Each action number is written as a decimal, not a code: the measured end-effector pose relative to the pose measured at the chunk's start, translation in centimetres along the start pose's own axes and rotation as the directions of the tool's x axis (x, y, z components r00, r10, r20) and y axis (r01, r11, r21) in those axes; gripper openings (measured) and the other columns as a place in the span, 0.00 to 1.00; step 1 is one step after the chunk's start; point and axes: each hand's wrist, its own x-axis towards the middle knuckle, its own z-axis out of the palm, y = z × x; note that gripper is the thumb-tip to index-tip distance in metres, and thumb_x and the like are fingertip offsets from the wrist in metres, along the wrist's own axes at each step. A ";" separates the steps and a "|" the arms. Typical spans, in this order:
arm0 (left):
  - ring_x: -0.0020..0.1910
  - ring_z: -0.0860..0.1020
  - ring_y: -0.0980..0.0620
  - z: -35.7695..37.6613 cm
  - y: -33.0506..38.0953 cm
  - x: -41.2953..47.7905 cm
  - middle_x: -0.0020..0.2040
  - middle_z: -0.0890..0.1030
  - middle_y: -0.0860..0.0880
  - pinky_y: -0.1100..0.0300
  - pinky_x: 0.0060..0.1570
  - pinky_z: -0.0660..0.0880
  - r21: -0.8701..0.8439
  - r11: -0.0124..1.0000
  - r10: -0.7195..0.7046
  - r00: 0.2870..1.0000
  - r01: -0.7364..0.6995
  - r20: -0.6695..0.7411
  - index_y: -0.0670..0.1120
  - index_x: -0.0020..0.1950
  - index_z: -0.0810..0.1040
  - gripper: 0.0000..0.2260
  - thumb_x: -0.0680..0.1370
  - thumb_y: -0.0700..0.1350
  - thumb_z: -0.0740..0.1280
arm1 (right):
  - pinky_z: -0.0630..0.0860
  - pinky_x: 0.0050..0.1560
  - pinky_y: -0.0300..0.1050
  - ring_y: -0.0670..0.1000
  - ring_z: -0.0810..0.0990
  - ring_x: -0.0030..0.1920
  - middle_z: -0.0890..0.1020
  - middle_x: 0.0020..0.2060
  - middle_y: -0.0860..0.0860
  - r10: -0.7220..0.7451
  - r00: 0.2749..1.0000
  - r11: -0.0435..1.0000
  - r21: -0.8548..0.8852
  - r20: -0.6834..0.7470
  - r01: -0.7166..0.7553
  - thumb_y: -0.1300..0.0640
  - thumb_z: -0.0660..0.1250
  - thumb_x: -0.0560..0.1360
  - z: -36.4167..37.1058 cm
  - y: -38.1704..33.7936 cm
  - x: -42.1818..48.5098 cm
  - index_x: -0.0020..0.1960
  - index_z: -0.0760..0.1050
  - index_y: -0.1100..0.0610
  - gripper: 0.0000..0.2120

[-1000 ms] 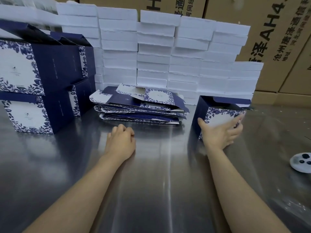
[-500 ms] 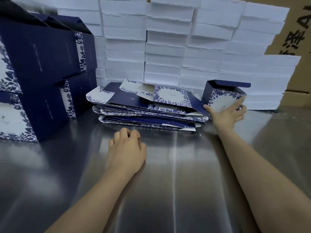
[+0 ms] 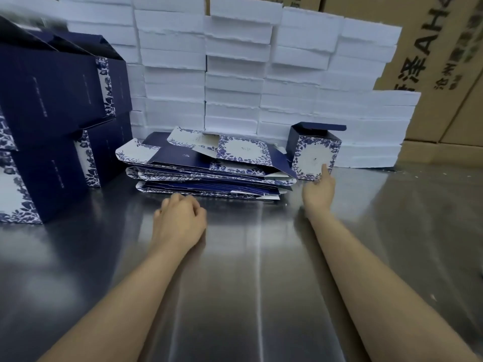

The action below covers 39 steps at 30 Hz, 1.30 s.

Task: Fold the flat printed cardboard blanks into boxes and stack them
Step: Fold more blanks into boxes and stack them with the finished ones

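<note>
One folded box [image 3: 315, 152] touched by right hand [image 3: 317, 190].

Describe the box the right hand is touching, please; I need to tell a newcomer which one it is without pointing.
Start at the wall of white foam blocks behind the steel table. In front of it, just right of the pile of flat printed blanks, stands one small folded box with the right hand touching its white front. Unlike the stacked boxes at far left, it stands alone.
</note>
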 end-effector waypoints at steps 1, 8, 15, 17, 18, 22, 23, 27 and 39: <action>0.54 0.74 0.43 -0.2 0.1 -0.1 0.49 0.79 0.47 0.51 0.55 0.69 -0.057 0.998 -0.013 0.999 0.012 -0.032 0.48 0.41 0.76 0.10 0.79 0.47 0.59 | 0.62 0.63 0.37 0.57 0.70 0.68 0.69 0.69 0.60 0.037 0.999 0.995 0.090 -0.038 -0.033 0.68 0.59 0.76 -0.5 -0.5 -1.8 0.75 0.62 0.61 0.27; 0.31 0.81 0.44 -2.0 -0.1 -2.6 0.40 0.82 0.41 0.47 0.30 0.77 -0.561 0.805 -0.276 0.959 0.195 -0.063 0.35 0.40 0.76 0.16 0.78 0.45 0.59 | 0.68 0.54 0.37 0.49 0.73 0.49 0.74 0.62 0.58 -0.061 0.991 0.993 0.111 0.115 0.048 0.71 0.57 0.74 -1.8 -4.9 -15.7 0.67 0.70 0.61 0.23; 0.28 0.69 0.53 -2.9 0.8 -5.5 0.29 0.76 0.47 0.56 0.29 0.65 -0.597 0.789 -0.277 0.951 0.143 -0.137 0.36 0.32 0.73 0.15 0.77 0.41 0.61 | 0.66 0.61 0.49 0.55 0.66 0.68 0.64 0.72 0.53 -0.529 0.722 0.711 -0.232 0.446 0.664 0.62 0.62 0.74 1.7 -8.7 -22.4 0.72 0.65 0.55 0.27; 0.29 0.67 0.51 -2.8 0.8 -6.1 0.29 0.74 0.41 0.54 0.30 0.61 -0.598 0.791 -0.260 0.957 0.133 -0.132 0.39 0.30 0.69 0.16 0.77 0.41 0.61 | 0.61 0.66 0.49 0.54 0.61 0.72 0.62 0.74 0.53 -0.537 0.690 0.636 -0.305 0.485 0.709 0.60 0.61 0.75 2.5 -8.8 -21.1 0.73 0.64 0.54 0.26; 0.29 0.69 0.51 -2.7 0.8 -6.4 0.31 0.76 0.39 0.55 0.29 0.63 -0.600 0.789 -0.254 0.960 0.134 -0.119 0.37 0.31 0.70 0.15 0.77 0.41 0.61 | 0.59 0.68 0.50 0.54 0.60 0.73 0.61 0.74 0.53 -0.515 0.713 0.651 -0.324 0.476 0.687 0.59 0.61 0.75 2.8 -8.6 -20.3 0.74 0.64 0.55 0.26; 0.25 0.76 0.52 -2.2 1.1 -6.3 0.38 0.82 0.41 0.56 0.26 0.70 -0.584 0.797 -0.234 0.970 0.152 -0.066 0.35 0.39 0.76 0.14 0.77 0.44 0.60 | 0.59 0.72 0.51 0.53 0.58 0.75 0.61 0.75 0.53 -0.417 0.834 0.821 -0.244 0.362 0.516 0.57 0.59 0.77 3.6 -7.9 -17.2 0.74 0.63 0.57 0.26; 0.24 0.77 0.53 -2.0 1.1 -5.9 0.37 0.82 0.44 0.58 0.24 0.69 -0.585 0.794 -0.244 0.968 0.166 -0.057 0.36 0.40 0.76 0.14 0.77 0.45 0.59 | 0.59 0.72 0.50 0.53 0.57 0.75 0.61 0.75 0.53 -0.414 0.846 0.838 -0.222 0.336 0.498 0.56 0.59 0.77 3.8 -7.8 -16.6 0.74 0.64 0.57 0.25; 0.24 0.78 0.55 -1.3 1.2 -4.6 0.31 0.81 0.54 0.62 0.28 0.70 -0.552 0.800 -0.307 0.951 0.234 -0.042 0.41 0.38 0.77 0.14 0.76 0.48 0.59 | 0.52 0.75 0.49 0.52 0.51 0.77 0.57 0.77 0.52 -0.447 0.842 0.807 -0.268 0.304 0.525 0.54 0.57 0.78 5.2 -7.1 -14.7 0.73 0.66 0.57 0.23; 0.26 0.78 0.60 -0.1 1.1 -3.8 0.32 0.81 0.53 0.62 0.29 0.68 -0.455 0.873 -0.225 0.973 0.176 -0.055 0.43 0.37 0.78 0.15 0.78 0.49 0.59 | 0.37 0.74 0.61 0.52 0.43 0.78 0.55 0.77 0.49 -0.374 0.845 0.772 -0.375 0.383 0.513 0.55 0.58 0.76 8.6 -6.4 -10.2 0.68 0.68 0.58 0.21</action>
